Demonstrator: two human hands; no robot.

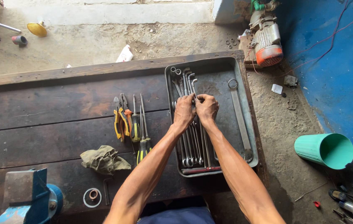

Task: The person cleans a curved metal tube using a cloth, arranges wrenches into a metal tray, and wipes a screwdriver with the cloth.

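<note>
Dark plank workbench (52, 108), dusty concrete floor (101, 37), blue-painted floor patch (342, 74), daylight, blue vise (27, 195) at corner.

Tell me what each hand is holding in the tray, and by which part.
Both the left hand and right hand grip the wrenches in the metal tray, around mid-shaft; exact wrench per hand cannot be told.

Pliers (120, 117) & screwdrivers (141, 128) on bench, rag (104, 159) nr blue vise (29, 197) (green bucket (325, 150) on floor).
</note>
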